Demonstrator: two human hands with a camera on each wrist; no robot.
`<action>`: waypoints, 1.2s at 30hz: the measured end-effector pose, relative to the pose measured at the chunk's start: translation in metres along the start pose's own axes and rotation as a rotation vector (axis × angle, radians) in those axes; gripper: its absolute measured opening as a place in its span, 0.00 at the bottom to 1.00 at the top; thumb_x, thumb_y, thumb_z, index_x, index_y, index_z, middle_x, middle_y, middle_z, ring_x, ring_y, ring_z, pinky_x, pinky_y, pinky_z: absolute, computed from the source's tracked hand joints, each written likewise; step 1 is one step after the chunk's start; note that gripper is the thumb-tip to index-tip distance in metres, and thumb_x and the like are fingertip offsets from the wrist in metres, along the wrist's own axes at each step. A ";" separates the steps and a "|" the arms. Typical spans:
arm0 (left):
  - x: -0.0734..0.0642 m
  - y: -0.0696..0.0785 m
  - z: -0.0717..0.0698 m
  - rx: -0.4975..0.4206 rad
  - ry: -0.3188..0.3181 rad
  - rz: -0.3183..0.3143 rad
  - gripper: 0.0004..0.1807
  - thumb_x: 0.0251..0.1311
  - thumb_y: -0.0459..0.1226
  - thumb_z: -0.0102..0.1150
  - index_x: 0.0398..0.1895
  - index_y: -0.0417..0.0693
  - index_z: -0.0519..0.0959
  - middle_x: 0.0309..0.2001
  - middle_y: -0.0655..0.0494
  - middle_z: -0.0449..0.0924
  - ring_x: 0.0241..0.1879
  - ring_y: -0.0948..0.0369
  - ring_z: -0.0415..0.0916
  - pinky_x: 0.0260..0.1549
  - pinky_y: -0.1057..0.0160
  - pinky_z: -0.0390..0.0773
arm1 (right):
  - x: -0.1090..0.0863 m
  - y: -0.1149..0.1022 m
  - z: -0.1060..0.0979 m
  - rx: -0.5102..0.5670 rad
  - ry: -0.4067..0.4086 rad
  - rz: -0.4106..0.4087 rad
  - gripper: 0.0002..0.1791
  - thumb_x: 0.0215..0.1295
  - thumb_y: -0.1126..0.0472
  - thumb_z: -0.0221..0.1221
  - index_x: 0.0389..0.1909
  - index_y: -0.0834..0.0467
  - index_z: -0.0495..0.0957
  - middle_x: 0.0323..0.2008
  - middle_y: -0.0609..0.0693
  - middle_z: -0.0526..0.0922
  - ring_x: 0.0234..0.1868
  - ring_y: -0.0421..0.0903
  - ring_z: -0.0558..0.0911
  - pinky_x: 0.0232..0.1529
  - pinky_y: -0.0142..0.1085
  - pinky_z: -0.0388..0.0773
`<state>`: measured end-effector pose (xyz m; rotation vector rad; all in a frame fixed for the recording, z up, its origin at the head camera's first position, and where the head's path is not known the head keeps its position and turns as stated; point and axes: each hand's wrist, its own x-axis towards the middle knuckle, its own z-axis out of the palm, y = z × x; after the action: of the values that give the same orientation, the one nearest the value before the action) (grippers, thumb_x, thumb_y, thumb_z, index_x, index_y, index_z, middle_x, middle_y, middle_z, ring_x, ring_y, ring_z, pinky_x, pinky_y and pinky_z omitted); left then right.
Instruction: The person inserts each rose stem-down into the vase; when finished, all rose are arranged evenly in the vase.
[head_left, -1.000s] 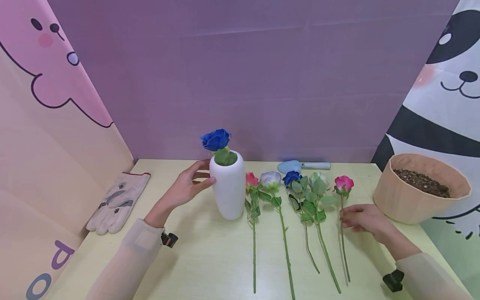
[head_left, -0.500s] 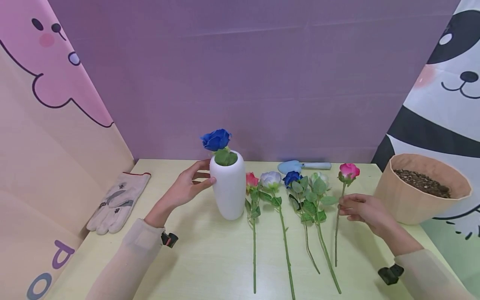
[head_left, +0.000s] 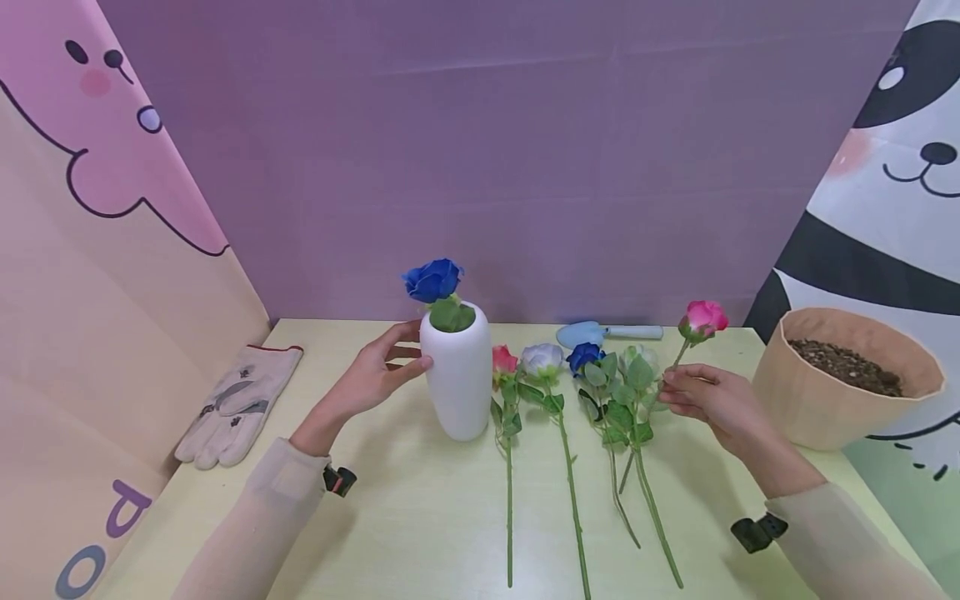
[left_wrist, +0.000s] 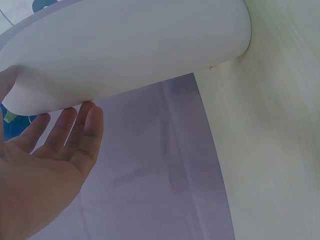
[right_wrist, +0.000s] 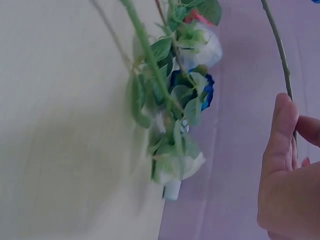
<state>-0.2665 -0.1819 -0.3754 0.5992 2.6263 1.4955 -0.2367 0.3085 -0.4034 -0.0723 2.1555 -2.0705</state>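
A pair of pale gloves (head_left: 240, 404) lies along the left edge of the table (head_left: 420, 533), its red-trimmed cuff toward the far left corner. Next comes my left hand (head_left: 367, 371), thumb in front and fingers behind, holding the upper part of the white vase (head_left: 459, 383) from its left side. The vase stands left of the middle of the far edge, with a blue rose (head_left: 432, 281) rising from its mouth. Beside it lie a coral flower (head_left: 504, 360), a pale lavender flower (head_left: 542, 359), a second blue rose (head_left: 585, 357) and a white flower (head_left: 640, 360), stems pointing toward the near edge. Behind them a light blue trowel (head_left: 585, 334) rests along the far edge. My right hand (head_left: 716, 408) pinches the stem of a pink rose (head_left: 703, 319) between thumb and fingers, bloom up and leaning right. A tan planter (head_left: 795, 392) holding dark soil (head_left: 843, 365) sits at the far right corner.
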 end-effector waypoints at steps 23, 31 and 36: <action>-0.001 0.002 -0.001 0.006 -0.006 0.009 0.35 0.66 0.53 0.61 0.73 0.62 0.62 0.68 0.52 0.69 0.64 0.48 0.75 0.57 0.46 0.81 | 0.013 -0.026 0.033 0.259 0.103 -0.115 0.04 0.68 0.63 0.62 0.42 0.55 0.80 0.34 0.43 0.88 0.36 0.37 0.89 0.42 0.28 0.85; -0.001 0.003 -0.001 0.002 -0.007 0.006 0.35 0.66 0.53 0.61 0.74 0.62 0.62 0.68 0.52 0.69 0.64 0.47 0.74 0.57 0.45 0.80 | 0.018 -0.036 0.051 0.318 0.126 -0.155 0.07 0.67 0.64 0.63 0.42 0.59 0.76 0.33 0.44 0.88 0.35 0.38 0.89 0.41 0.29 0.86; -0.001 0.003 -0.001 0.000 -0.007 0.009 0.34 0.66 0.52 0.62 0.73 0.62 0.62 0.68 0.52 0.69 0.64 0.47 0.75 0.57 0.46 0.81 | 0.020 -0.044 0.060 0.370 0.152 -0.166 0.08 0.66 0.65 0.64 0.42 0.60 0.76 0.34 0.45 0.88 0.35 0.39 0.90 0.42 0.30 0.86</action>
<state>-0.2648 -0.1816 -0.3731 0.6157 2.6223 1.4932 -0.2509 0.2440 -0.3635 -0.0535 1.8583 -2.6130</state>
